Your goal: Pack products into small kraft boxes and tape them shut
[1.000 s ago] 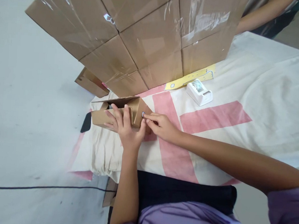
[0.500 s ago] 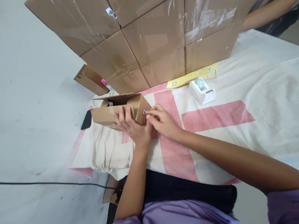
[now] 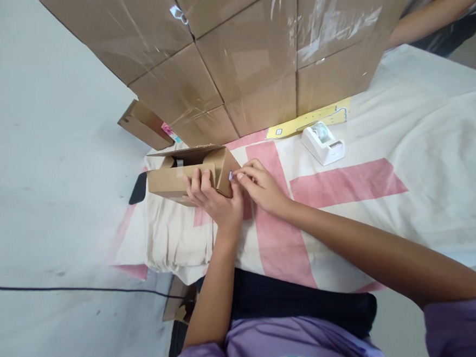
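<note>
The left hand (image 3: pixel 215 203) has slid along the small open brown cardboard box (image 3: pixel 168 180) toward its right end, and its fingers now reach less high on the near wall. The right hand (image 3: pixel 264 190) has come closer, so the two hands now touch beside that end.

Two hands on a small cardboard box at the table corner

The left hand (image 3: pixel 215 201) grips the near side of the small cardboard box (image 3: pixel 189 171), whose top flap stands open. The right hand (image 3: pixel 260 185) presses a small sticker (image 3: pixel 230 176) with its fingertips on the box end. Behind, wrapped cartons (image 3: pixel 238 53) are stacked, and a white tape dispenser (image 3: pixel 323 143) sits on the cloth (image 3: pixel 408 136).
</note>
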{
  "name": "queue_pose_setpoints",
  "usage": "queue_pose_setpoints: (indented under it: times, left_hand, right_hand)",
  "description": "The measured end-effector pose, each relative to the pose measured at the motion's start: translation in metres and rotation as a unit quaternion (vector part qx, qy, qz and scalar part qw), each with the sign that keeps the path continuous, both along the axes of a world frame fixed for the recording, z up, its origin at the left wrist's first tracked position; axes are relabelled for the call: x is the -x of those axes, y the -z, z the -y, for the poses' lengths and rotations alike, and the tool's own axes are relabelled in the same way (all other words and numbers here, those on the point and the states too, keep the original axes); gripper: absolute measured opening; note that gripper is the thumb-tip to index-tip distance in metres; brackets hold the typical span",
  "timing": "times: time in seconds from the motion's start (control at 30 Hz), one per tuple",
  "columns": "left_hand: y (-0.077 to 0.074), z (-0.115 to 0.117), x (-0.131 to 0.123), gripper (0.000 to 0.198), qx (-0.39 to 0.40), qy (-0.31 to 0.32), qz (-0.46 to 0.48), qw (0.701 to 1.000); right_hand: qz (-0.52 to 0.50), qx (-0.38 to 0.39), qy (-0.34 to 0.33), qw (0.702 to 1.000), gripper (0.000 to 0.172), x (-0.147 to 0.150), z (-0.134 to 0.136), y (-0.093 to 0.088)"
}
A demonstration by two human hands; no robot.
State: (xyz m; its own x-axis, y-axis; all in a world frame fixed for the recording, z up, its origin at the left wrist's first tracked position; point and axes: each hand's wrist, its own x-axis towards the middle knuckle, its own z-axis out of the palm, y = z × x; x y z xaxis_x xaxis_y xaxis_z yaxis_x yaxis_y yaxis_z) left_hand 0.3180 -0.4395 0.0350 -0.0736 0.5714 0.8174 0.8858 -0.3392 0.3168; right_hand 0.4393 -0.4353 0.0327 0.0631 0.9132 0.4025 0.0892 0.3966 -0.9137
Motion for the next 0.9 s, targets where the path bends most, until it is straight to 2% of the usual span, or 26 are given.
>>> queue_pose_setpoints:
  times: [0.03,0.1,0.17,0.27,0.37,0.47,0.63,0.9]
  left_hand:
    - [-0.001,0.001,-0.001,0.059,0.004,-0.005,0.002,1.000]
    - [-0.002,0.002,-0.001,0.054,0.000,-0.013,0.004,1.000]
    - [-0.002,0.002,-0.002,0.051,-0.009,-0.011,0.003,1.000]
    - [-0.001,0.003,0.000,0.052,-0.003,-0.001,0.009,1.000]
    - [0.001,0.004,0.006,0.056,0.002,0.021,0.012,1.000]
    - [0.004,0.005,0.013,0.061,-0.019,0.043,0.000,0.999]
    - [0.006,0.005,0.021,0.061,-0.056,0.076,-0.015,0.995]
    - [0.005,0.007,0.028,0.056,-0.025,0.100,-0.019,0.994]
  right_hand:
    - [0.009,-0.004,0.011,1.000,0.016,-0.001,-0.005,0.001]
    - [0.021,-0.009,0.012,1.000,0.028,-0.003,-0.015,0.004]
    - [0.022,-0.017,-0.041,0.999,0.043,-0.005,-0.026,0.007]
    - [0.007,-0.028,-0.119,0.992,0.050,-0.007,-0.037,0.009]
    - [0.027,-0.026,-0.125,0.991,0.052,-0.012,-0.039,0.010]
    - [0.051,-0.023,-0.126,0.990,0.047,-0.017,-0.034,0.007]
    - [0.057,-0.030,-0.109,0.992,0.027,-0.021,-0.025,0.002]
    - [0.074,-0.047,-0.097,0.991,0.028,-0.020,-0.025,0.002]
